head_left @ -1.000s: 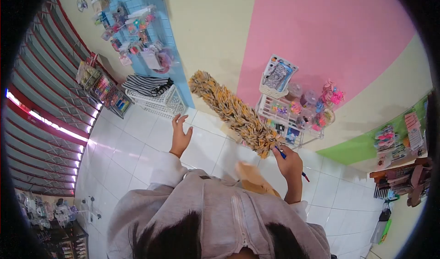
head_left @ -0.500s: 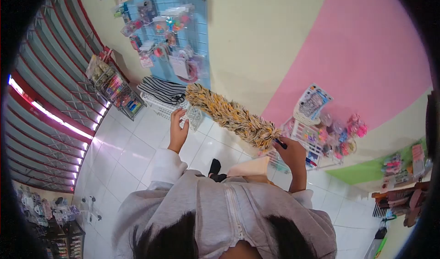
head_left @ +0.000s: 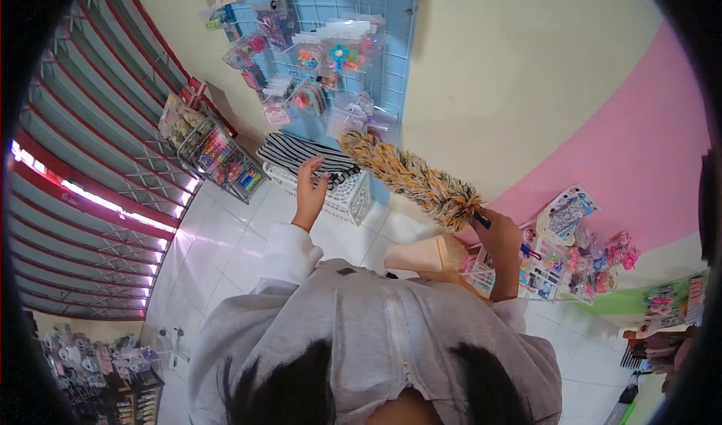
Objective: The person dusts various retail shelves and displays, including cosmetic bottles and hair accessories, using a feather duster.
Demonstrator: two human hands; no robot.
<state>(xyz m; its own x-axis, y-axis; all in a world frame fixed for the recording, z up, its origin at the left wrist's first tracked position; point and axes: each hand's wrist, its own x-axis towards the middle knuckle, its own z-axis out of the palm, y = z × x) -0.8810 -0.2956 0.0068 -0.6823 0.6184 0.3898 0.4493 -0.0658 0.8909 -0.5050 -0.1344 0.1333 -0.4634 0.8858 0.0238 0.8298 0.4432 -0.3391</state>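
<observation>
A fluffy duster (head_left: 414,178) in yellow, white and black is gripped by its dark handle in my right hand (head_left: 499,237). It slants up to the left, its far tip overlapping the packets at the bottom of the blue wall grid. My left hand (head_left: 310,193) is raised with fingers apart and holds nothing. Just beyond that hand, a black-and-white striped cloth (head_left: 301,154) lies on a white lattice-sided basket (head_left: 348,201) by the wall.
Packaged accessories hang on the blue grid (head_left: 395,71). A small rack of colourful goods (head_left: 226,158) stands near the folding metal gate (head_left: 83,162). On the right are a white rack (head_left: 541,274) with trinkets and a peach-coloured box (head_left: 414,257).
My view has shifted, so the wall grid, basket and racks appear farther right. The duster stays in my right hand, and its tip now overlaps the lowest packets on the grid.
</observation>
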